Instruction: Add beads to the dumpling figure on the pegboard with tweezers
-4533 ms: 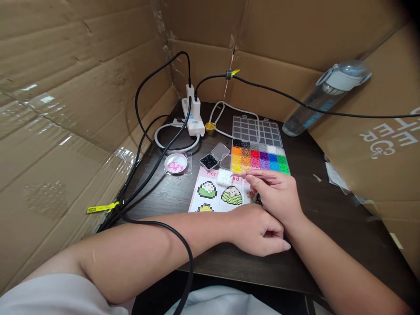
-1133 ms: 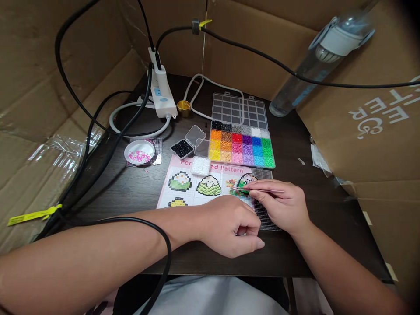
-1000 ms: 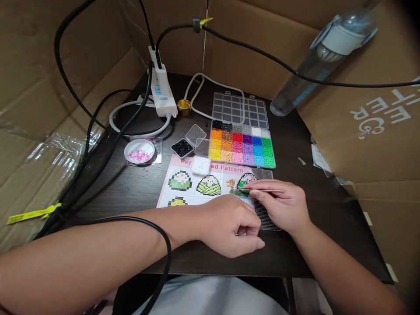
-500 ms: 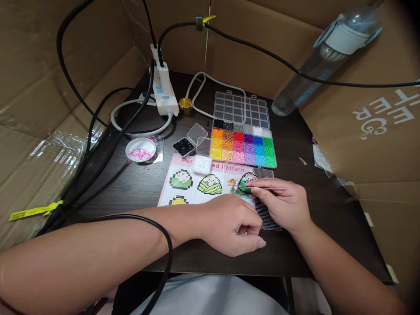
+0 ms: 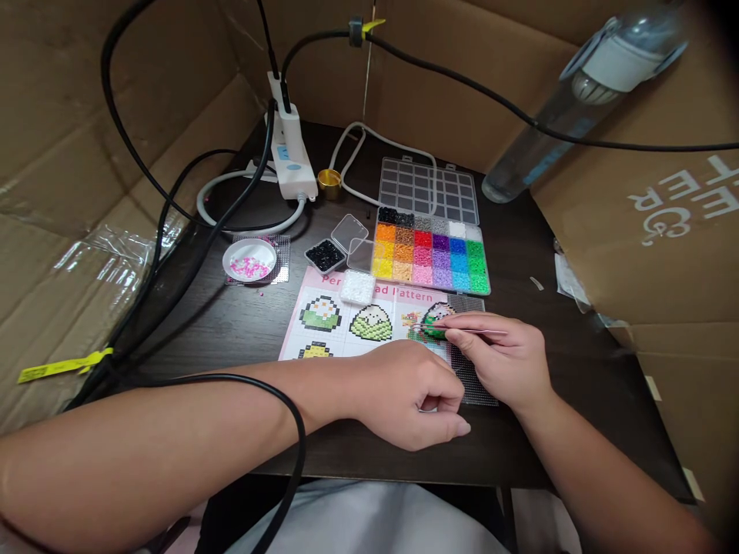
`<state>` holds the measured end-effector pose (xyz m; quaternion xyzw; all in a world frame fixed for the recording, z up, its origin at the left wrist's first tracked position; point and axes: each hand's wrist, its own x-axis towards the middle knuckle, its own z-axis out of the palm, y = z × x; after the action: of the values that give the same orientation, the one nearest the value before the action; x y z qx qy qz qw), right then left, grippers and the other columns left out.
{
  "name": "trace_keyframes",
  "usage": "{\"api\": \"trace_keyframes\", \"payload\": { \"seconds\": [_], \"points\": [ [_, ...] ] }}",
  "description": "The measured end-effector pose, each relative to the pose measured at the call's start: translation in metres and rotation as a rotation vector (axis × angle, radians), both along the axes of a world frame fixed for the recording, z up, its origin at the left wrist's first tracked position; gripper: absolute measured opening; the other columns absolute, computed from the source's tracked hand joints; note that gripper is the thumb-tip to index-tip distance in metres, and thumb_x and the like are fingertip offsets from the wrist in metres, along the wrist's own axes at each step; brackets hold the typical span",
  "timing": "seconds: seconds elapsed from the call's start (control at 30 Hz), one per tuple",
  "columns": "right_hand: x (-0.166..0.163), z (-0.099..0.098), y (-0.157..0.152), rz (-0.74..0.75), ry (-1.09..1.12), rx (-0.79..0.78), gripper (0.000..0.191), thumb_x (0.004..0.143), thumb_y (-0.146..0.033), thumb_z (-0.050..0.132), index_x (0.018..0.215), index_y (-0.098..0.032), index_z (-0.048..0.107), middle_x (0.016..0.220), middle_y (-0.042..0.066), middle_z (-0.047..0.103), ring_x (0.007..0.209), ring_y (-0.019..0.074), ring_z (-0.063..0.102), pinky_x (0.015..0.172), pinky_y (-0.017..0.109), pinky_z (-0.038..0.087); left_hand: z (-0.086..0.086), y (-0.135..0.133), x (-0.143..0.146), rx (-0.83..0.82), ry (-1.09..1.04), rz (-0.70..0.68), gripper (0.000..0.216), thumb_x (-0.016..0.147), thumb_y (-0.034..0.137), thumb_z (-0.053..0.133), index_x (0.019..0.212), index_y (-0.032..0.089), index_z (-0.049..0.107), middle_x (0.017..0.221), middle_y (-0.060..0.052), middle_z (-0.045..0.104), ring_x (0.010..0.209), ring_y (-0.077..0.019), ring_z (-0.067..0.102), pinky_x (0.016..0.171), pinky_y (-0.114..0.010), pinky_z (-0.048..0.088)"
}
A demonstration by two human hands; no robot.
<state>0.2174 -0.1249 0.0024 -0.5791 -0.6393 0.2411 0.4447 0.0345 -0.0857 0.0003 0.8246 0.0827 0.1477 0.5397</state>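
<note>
My right hand [image 5: 508,358] pinches a pair of thin tweezers [image 5: 476,332], their tips pointing left over the bead design. That bead design [image 5: 439,317], with green, pale and black beads, sits on a clear pegboard [image 5: 473,377], partly hidden by my fingers. My left hand [image 5: 412,396] rests loosely curled, fingers folded in, over the lower part of the printed pattern sheet [image 5: 345,350]. A small white patch shows under its fingers; I cannot tell what it is. At the sheet's top edge stands a small box of white beads [image 5: 358,287].
Behind lies an open compartment case of coloured beads [image 5: 430,254]. Left of it are a box of black beads [image 5: 325,255] and a white dish [image 5: 251,250] with pink and white beads. A power strip [image 5: 293,161], black cable [image 5: 289,408], gold cup [image 5: 329,182] and bottle [image 5: 569,115] stand around.
The view has shifted very slightly. Both hands stay in nearly the same place, and the tweezers remain in my right hand over the bead design.
</note>
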Motion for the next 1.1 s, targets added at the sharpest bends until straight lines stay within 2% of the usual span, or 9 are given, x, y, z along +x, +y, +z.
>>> {"api": "trace_keyframes", "payload": {
  "seconds": [0.53,0.7,0.77,0.87,0.97,1.1],
  "points": [
    [-0.003,0.0,0.001,-0.019,0.021,-0.037,0.013,0.08,-0.017,0.072,0.081,-0.025,0.082,0.085,0.002,0.081,0.078,0.0212,0.079,0.074,0.031,0.066,0.0,0.0,0.001,0.006,-0.021,0.007,0.029,0.083,0.026,0.064,0.059,0.017,0.051,0.057,0.003,0.052,0.056,-0.0086,0.045,0.055,-0.024,0.036],
    [0.0,0.005,0.002,-0.051,0.114,-0.088,0.01,0.081,-0.02,0.074,0.081,-0.025,0.082,0.083,0.002,0.081,0.076,0.0204,0.078,0.071,0.03,0.065,0.001,0.0,0.0,0.001,-0.043,0.002,0.03,0.084,0.025,0.063,0.059,0.017,0.049,0.057,0.003,0.05,0.056,-0.0084,0.044,0.055,-0.023,0.036],
    [0.007,0.004,0.002,-0.08,0.169,-0.117,0.008,0.082,-0.023,0.074,0.082,-0.025,0.082,0.079,0.002,0.08,0.066,0.0173,0.074,0.061,0.027,0.062,0.002,0.001,0.0,0.001,-0.056,-0.002,0.03,0.084,0.025,0.063,0.059,0.017,0.048,0.057,0.003,0.049,0.055,-0.0082,0.043,0.054,-0.023,0.035],
    [0.022,-0.002,0.004,-0.142,0.289,-0.125,0.008,0.082,-0.028,0.077,0.086,-0.024,0.082,0.07,0.002,0.077,0.047,0.0113,0.058,0.043,0.024,0.048,0.003,0.002,0.0,0.002,-0.067,-0.003,0.03,0.084,0.024,0.063,0.059,0.017,0.048,0.057,0.003,0.048,0.055,-0.0078,0.042,0.054,-0.023,0.035],
    [0.037,-0.009,0.007,-0.187,0.385,-0.131,0.01,0.08,-0.03,0.079,0.084,-0.021,0.081,0.07,0.004,0.076,0.045,0.0096,0.049,0.039,0.024,0.04,0.004,0.003,0.0,0.007,-0.075,-0.001,0.029,0.085,0.023,0.063,0.06,0.018,0.048,0.058,0.003,0.047,0.054,-0.0076,0.04,0.053,-0.023,0.035],
    [0.042,-0.011,0.012,-0.177,0.386,-0.177,0.013,0.081,-0.032,0.077,0.084,-0.02,0.081,0.062,0.003,0.072,0.043,0.0094,0.047,0.039,0.024,0.039,0.006,0.004,0.001,0.009,-0.079,-0.006,0.029,0.085,0.021,0.062,0.06,0.017,0.048,0.058,0.003,0.046,0.053,-0.0071,0.039,0.051,-0.023,0.034]
  ]
}}
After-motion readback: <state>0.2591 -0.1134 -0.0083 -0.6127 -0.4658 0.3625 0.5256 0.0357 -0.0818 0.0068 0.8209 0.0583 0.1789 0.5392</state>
